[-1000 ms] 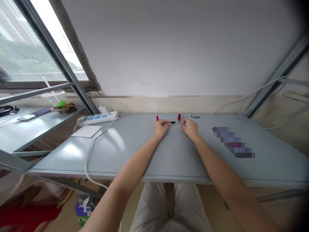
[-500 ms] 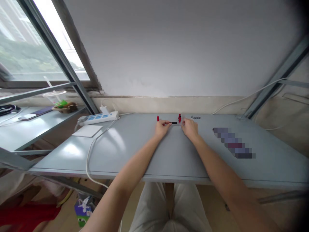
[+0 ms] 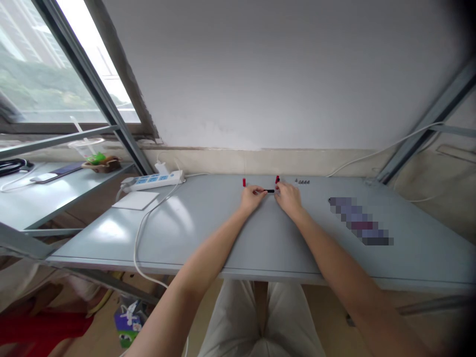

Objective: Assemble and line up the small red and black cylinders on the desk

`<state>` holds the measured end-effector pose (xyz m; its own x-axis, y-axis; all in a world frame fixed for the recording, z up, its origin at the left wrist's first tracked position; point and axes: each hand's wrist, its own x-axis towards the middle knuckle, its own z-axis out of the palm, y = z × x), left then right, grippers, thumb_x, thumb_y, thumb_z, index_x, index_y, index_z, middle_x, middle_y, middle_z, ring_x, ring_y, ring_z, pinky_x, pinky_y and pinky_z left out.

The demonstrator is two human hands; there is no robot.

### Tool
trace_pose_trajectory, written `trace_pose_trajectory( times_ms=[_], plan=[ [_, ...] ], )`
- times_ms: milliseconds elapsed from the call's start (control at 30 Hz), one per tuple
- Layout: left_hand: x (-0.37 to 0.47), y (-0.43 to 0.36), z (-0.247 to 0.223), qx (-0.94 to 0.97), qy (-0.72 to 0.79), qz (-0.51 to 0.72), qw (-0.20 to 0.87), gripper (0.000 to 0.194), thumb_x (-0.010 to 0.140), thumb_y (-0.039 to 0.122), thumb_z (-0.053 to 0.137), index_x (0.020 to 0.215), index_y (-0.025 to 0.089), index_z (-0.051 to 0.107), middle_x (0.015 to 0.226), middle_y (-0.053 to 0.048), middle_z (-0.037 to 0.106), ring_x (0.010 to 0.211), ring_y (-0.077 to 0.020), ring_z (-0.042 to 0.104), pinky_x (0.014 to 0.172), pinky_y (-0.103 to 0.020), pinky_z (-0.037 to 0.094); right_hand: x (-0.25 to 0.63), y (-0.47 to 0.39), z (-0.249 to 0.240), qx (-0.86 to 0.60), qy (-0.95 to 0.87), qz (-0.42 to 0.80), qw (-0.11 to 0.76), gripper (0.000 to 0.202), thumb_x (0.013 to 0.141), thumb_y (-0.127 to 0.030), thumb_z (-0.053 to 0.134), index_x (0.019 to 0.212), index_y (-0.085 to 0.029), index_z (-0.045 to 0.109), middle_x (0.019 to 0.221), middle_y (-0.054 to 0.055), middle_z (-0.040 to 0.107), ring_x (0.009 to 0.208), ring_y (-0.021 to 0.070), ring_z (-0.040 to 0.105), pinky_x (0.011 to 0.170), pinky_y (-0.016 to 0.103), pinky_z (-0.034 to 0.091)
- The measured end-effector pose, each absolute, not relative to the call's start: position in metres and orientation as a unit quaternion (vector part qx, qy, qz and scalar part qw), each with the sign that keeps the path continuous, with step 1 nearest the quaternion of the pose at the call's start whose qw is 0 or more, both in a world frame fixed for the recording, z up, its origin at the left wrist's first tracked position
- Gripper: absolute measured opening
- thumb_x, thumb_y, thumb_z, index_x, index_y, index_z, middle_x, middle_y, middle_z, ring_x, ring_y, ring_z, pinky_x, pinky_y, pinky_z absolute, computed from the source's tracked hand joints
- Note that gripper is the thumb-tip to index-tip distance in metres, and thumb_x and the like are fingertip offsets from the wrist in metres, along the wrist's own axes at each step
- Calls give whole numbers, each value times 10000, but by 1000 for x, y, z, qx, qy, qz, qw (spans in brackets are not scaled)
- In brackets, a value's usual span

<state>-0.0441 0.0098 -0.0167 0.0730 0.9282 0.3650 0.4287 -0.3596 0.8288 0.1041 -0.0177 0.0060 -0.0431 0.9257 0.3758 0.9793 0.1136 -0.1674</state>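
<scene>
My left hand (image 3: 252,197) is closed on a thin black rod (image 3: 269,191), which points right toward my other hand. My right hand (image 3: 288,197) has its fingertips pinched together at the rod's right end; whatever lies between them is too small to make out. Just behind the right fingers is a small red and black piece (image 3: 277,179), partly covered by them. A short red cylinder (image 3: 244,182) stands upright behind my left hand. Several small dark metallic bits (image 3: 304,182) lie in a row to the right, near the wall.
On the grey desk (image 3: 208,238), a phone-like slab (image 3: 359,220), blurred out, lies at right. A white power strip (image 3: 156,181), a white flat square (image 3: 136,201) and a white cable (image 3: 138,238) are at left. A plastic cup (image 3: 87,147) stands on the neighbouring desk.
My right hand has moved left, closing the gap to the black rod's end and covering part of the red and black piece. My left hand keeps its hold on the rod.
</scene>
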Motion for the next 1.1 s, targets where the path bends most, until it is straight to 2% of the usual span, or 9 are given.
trace_pose_trajectory(
  times_ms=[267, 433, 567, 767, 1100],
  plan=[
    [-44, 11, -15, 676, 488, 478, 276, 149, 712, 272, 641, 796, 153, 674, 843, -69, 677, 742, -139, 581, 737, -284, 460, 96, -21, 6, -650, -731, -33, 206, 210, 814, -168, 477, 972, -186, 614, 966, 102, 640, 958, 229, 553, 793, 318, 379],
    [-55, 14, -2, 601, 524, 559, 228, 233, 823, 315, 496, 870, 142, 645, 863, -91, 664, 780, -144, 587, 756, -269, 449, 88, -6, 1, -671, -694, 83, 248, 150, 761, -230, 570, 889, -201, 644, 897, 61, 667, 836, 183, 601, 707, 259, 416],
    [-70, 26, -4, 537, 565, 585, 224, 270, 853, 326, 412, 862, 145, 612, 835, -84, 647, 794, -151, 588, 749, -267, 446, 75, 15, -2, -671, -674, 159, 264, 112, 731, -225, 603, 826, -179, 642, 835, 53, 676, 791, 159, 611, 681, 228, 429],
    [-79, 37, -18, 485, 588, 587, 274, 246, 844, 301, 387, 826, 148, 578, 849, -86, 634, 785, -139, 590, 732, -265, 454, 53, 41, -7, -663, -683, 151, 267, 103, 728, -237, 599, 807, -187, 641, 852, 49, 679, 801, 160, 615, 692, 233, 431],
    [-77, 35, -16, 453, 570, 609, 314, 198, 812, 278, 425, 806, 142, 568, 853, -94, 635, 796, -146, 590, 763, -289, 454, 37, 53, -13, -678, -675, 143, 253, 139, 734, -297, 576, 820, -210, 643, 862, 42, 679, 803, 174, 608, 696, 260, 418]
  ],
)
